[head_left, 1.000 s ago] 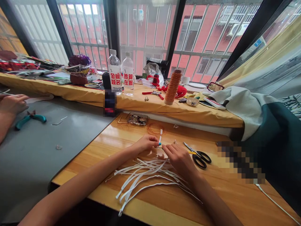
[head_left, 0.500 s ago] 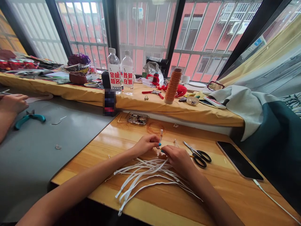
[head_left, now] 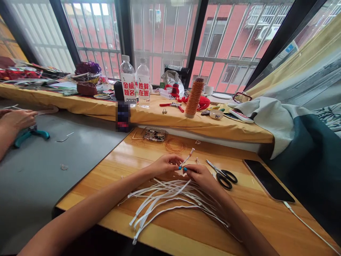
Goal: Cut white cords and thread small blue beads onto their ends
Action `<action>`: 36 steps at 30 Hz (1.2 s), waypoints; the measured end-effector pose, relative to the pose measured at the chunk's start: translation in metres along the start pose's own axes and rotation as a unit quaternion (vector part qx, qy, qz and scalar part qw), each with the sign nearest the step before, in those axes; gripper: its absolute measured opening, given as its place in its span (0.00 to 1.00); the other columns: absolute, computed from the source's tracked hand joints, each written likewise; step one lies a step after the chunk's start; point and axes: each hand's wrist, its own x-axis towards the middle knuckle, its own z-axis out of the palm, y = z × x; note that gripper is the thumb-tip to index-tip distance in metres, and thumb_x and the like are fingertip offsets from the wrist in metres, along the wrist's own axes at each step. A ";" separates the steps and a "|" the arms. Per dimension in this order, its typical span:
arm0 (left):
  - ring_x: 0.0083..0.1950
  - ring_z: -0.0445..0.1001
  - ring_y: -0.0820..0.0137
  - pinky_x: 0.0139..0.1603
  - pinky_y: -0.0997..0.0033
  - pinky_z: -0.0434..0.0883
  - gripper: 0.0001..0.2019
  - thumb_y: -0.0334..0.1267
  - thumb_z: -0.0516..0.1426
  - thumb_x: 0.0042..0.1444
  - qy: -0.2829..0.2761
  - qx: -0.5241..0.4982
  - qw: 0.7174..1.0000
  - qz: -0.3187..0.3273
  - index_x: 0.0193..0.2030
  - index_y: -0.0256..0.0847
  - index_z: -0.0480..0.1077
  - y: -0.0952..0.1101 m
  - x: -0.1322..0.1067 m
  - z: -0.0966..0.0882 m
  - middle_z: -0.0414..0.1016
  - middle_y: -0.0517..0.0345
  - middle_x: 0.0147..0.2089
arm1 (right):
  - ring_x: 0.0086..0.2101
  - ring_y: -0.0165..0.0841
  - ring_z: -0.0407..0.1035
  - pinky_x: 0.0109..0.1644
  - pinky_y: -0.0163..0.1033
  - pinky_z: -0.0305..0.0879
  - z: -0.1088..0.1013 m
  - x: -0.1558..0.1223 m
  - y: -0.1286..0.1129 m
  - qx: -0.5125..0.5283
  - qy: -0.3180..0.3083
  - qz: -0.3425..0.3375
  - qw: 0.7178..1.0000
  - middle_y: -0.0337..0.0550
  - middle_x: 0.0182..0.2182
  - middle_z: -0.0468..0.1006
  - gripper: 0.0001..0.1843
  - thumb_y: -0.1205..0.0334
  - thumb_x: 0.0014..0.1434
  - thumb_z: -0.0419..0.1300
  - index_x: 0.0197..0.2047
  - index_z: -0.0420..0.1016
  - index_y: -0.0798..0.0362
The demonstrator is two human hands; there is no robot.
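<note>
My left hand (head_left: 170, 165) is closed in a pinch on a white cord (head_left: 189, 157), whose short end sticks up to the right. A small orange-brown band, perhaps thread, shows near its tip. My right hand (head_left: 200, 176) pinches at the cord's lower part, thumb tips of both hands nearly touching; the exact spot is hidden by the fingers. Beneath my hands, a loose bundle of white cords (head_left: 157, 199) fans out over the wooden table (head_left: 117, 224). Scissors (head_left: 225, 177) with black handles lie partly open just right of my right hand.
Behind my hands are a coil of orange thread (head_left: 174, 146) and a clear box of small parts (head_left: 154, 134). A phone (head_left: 268, 180) on a cable lies right. At the left, another person's hand (head_left: 18, 121) is near teal pliers (head_left: 39, 134). An orange thread spool (head_left: 194, 98) stands on the ledge.
The cord's end has tipped from nearly upright to leaning right. My fingertips have come closer together. The other person's hand has moved slightly right, over the pliers.
</note>
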 end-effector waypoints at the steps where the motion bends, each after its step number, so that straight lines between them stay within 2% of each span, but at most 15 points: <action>1: 0.31 0.64 0.76 0.31 0.78 0.59 0.14 0.35 0.57 0.44 0.002 0.006 1.000 0.006 0.39 0.36 0.69 -0.001 0.000 0.000 0.69 0.58 0.31 | 0.26 0.31 0.65 0.30 0.33 0.57 0.000 0.000 -0.001 0.014 -0.006 0.006 1.000 0.40 0.23 0.74 0.12 0.66 0.50 0.49 0.25 0.73 0.56; 7: 0.27 0.60 0.78 0.28 0.79 0.57 0.09 0.37 0.57 0.44 0.011 0.044 0.999 0.023 0.33 0.35 0.68 -0.002 0.000 0.000 0.66 0.62 0.26 | 0.26 0.29 0.62 0.31 0.32 0.56 0.002 0.000 0.001 0.054 -0.028 0.024 0.998 0.39 0.22 0.71 0.11 0.65 0.49 0.49 0.25 0.72 0.57; 13: 0.26 0.58 0.79 0.26 0.80 0.56 0.08 0.38 0.57 0.45 0.005 0.086 0.995 0.041 0.30 0.35 0.67 -0.003 -0.002 0.001 0.64 0.63 0.25 | 0.22 0.27 0.56 0.27 0.31 0.52 0.001 -0.002 0.001 0.085 -0.063 0.033 0.994 0.36 0.18 0.64 0.11 0.63 0.50 0.49 0.24 0.70 0.57; 22: 0.26 0.60 0.79 0.27 0.80 0.57 0.08 0.37 0.57 0.44 0.037 0.106 0.992 0.050 0.26 0.35 0.63 -0.001 -0.004 0.005 0.64 0.63 0.24 | 0.29 0.30 0.58 0.34 0.34 0.54 0.004 0.002 0.013 0.109 -0.110 0.011 0.988 0.39 0.25 0.65 0.12 0.57 0.53 0.48 0.29 0.66 0.56; 30: 0.27 0.61 0.78 0.29 0.79 0.58 0.06 0.35 0.56 0.45 0.052 0.155 0.985 0.048 0.26 0.35 0.63 0.003 -0.004 0.006 0.65 0.63 0.24 | 0.25 0.27 0.53 0.29 0.33 0.50 0.006 -0.001 0.010 0.108 -0.104 0.028 0.988 0.35 0.21 0.59 0.15 0.53 0.55 0.46 0.23 0.58 0.54; 36: 0.26 0.60 0.78 0.28 0.79 0.58 0.09 0.38 0.57 0.45 0.036 0.149 0.986 0.067 0.26 0.36 0.61 0.000 -0.002 0.006 0.63 0.63 0.25 | 0.22 0.26 0.49 0.24 0.32 0.47 0.007 0.001 0.014 0.175 -0.105 0.046 0.978 0.34 0.20 0.56 0.18 0.48 0.53 0.46 0.23 0.57 0.53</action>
